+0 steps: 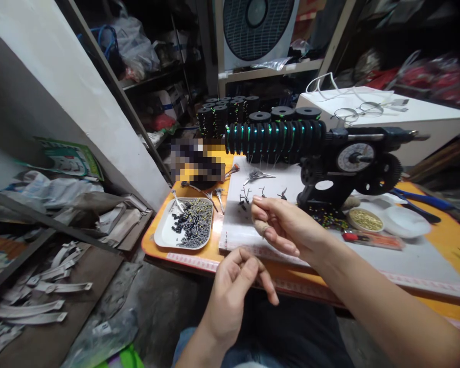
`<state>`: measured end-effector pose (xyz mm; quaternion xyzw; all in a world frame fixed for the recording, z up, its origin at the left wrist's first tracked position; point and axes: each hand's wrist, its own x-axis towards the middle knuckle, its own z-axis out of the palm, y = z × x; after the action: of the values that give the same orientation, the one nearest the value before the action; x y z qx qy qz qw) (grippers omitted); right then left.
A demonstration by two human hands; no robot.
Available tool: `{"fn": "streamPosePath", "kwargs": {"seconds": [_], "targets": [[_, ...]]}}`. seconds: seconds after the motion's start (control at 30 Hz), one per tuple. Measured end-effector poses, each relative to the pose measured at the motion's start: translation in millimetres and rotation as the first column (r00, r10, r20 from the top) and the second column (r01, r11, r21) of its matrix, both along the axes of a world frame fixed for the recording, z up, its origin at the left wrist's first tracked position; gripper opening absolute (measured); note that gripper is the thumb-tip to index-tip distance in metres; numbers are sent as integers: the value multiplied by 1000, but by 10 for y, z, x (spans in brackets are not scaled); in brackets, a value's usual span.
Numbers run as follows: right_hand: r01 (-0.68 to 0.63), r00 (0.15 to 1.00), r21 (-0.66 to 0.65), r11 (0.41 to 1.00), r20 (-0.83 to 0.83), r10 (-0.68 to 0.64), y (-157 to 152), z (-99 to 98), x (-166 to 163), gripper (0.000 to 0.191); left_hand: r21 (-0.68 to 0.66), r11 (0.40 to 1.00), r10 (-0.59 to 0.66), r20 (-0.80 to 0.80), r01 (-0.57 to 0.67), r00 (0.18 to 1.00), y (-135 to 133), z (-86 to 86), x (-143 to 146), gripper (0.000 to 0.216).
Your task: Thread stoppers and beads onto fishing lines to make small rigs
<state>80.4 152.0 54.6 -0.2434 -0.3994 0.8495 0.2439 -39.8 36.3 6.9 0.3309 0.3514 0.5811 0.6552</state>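
My right hand [287,227] hovers over the near edge of a white board [237,230], fingers curled, thumb and forefinger pinched; one finger is wrapped in tape. Lower down, over my lap, my left hand [233,286] is also curled with its fingertips pinched together. I cannot make out what either pinch holds. Small dark metal parts [249,195] lie scattered on the board just beyond my right hand. Behind them stands a black winding machine [337,168] carrying a row of bobbins with green wire [276,139].
A white tray of small dark parts [187,224] sits at the orange table's left corner [153,240]. A dish of brass bits [365,220], a white bowl [406,222] and a blue-handled tool [421,200] lie at right. Black spools [226,115] stand behind. Shelves with scrap strips fill the left.
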Motion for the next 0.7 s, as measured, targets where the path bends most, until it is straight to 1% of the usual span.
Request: {"fn": "streamPosePath", "kwargs": {"seconds": [0.17, 0.27, 0.4, 0.47, 0.57, 0.7], "targets": [[21, 1000, 11, 1000, 10, -21, -18, 1, 10, 36, -99, 995, -5, 88, 14, 996, -114, -115, 93, 25], [22, 1000, 16, 1000, 16, -22, -23, 10, 11, 37, -106, 994, 0, 153, 16, 988, -142, -144, 123, 26], [17, 1000, 19, 1000, 24, -18, -12, 22, 13, 36, -168, 985, 10, 202, 24, 979, -127, -89, 94, 30], [19, 1000, 21, 1000, 24, -19, -3, 26, 15, 36, -196, 981, 41, 191, -3, 981, -107, -45, 74, 30], [27, 999, 30, 999, 20, -27, 5, 25, 21, 36, -201, 978, 90, 170, -55, 981, -71, 5, 72, 26], [26, 1000, 40, 999, 17, -27, 3, 16, 27, 36, -251, 967, 99, 188, -50, 977, -31, 27, 96, 28]]}}
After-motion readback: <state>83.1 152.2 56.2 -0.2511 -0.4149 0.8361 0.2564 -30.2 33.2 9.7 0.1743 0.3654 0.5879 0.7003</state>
